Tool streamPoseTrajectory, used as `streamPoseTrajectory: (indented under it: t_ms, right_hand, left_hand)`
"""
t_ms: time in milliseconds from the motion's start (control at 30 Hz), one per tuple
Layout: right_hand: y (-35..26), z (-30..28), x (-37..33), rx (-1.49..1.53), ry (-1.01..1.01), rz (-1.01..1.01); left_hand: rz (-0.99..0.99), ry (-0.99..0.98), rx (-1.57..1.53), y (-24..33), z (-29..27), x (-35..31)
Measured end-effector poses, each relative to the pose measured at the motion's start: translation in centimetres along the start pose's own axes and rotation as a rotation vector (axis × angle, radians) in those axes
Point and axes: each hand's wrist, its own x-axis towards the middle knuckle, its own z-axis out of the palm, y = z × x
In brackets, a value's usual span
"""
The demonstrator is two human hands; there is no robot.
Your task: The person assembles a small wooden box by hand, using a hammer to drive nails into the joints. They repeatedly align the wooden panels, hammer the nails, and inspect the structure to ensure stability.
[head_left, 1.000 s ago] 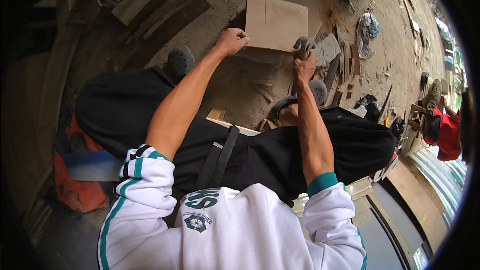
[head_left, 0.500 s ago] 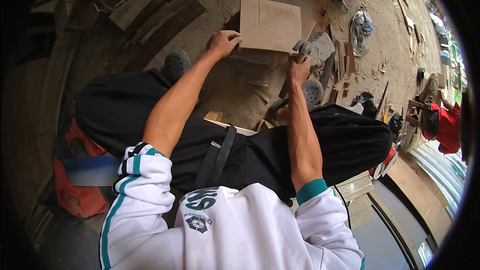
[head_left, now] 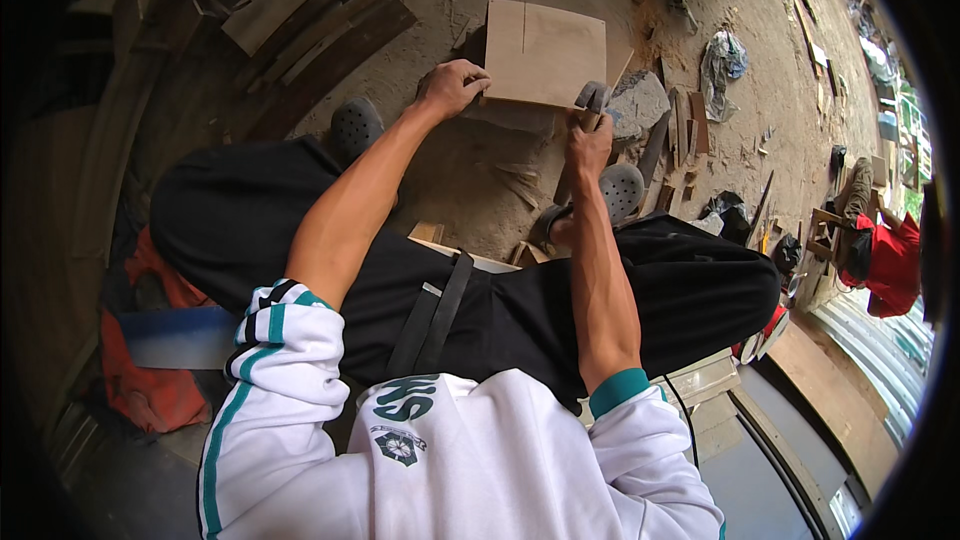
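Since half a second ago, the tool [head_left: 592, 97] has been shifted slightly leftward, to the near right corner of the board [head_left: 545, 55]. It is gripped by the right hand [head_left: 590, 143], fingers wrapped around it, apparently so that its head can be controlled beside that edge. The board seems to be raised off the floor [head_left: 460, 200] by something mostly hidden. At its near left corner the left hand [head_left: 455, 88] is placed, fingers curled, seemingly for steadying; whether the edge is pinched cannot be told.

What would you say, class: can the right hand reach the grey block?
Probably yes: the block lies just right of the right hand, with nothing evident between, though gripping it may require releasing the held tool.
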Motion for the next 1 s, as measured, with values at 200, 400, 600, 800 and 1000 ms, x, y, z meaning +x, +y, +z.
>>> streamPoseTrajectory:
  t_ms: [200,400,600,800,1000]
  right_hand:
    - [-1.4,0.4,-1.1,-0.023,-0.083,0.027]
    - [-1.1,0.6,-1.2,-0.057,-0.110,0.016]
    - [-0.2,1.0,-0.9,-0.065,-0.106,-0.018]
    - [-0.4,0.7,-1.1,-0.048,-0.144,-0.068]
    - [-0.3,0.6,-1.0,-0.048,-0.160,-0.032]
  left_hand:
    - [-0.001,-0.008,-0.001,0.2,0.0,-0.1]
    - [0.035,-0.015,0.060,0.2,0.0,0.0]
    - [0.041,0.009,0.090,0.5,0.4,0.2]
    - [0.021,-0.011,0.014,1.3,0.6,0.1]
    - [0.076,0.013,0.014,1.2,1.0,-0.1]
